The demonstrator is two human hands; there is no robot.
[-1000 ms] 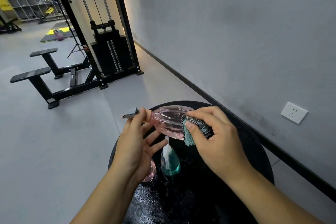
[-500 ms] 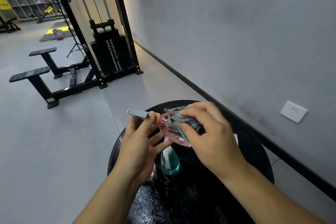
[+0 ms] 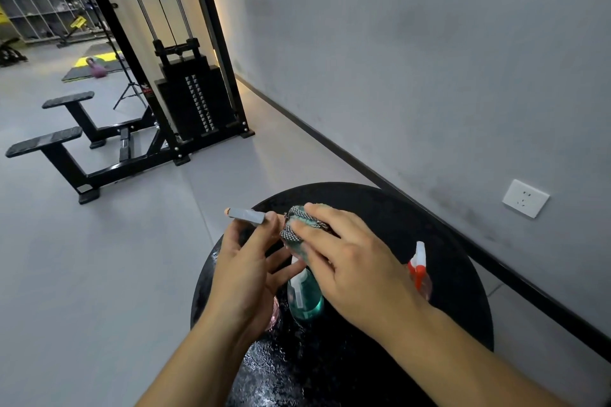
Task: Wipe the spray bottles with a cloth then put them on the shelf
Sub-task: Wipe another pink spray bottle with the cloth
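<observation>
Left hand (image 3: 244,271) pinches the grey spray head (image 3: 246,215) of a pink bottle held sideways above the black round counter (image 3: 463,261); the bottle body is mostly hidden. Right hand (image 3: 350,261) grips the teal and grey cloth (image 3: 302,220), wrapped over the bottle near its neck. On the counter: teal bottle (image 3: 305,299) under the hands, red-trigger bottle (image 3: 419,269) just right of the right hand, another pink bottle (image 3: 273,312) partly behind the left wrist. Counter surface looks wet.

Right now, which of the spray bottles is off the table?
The pink one with the grey nozzle, gripped in the left hand; the teal bottle and red-triggered bottle stand on the table.
</observation>
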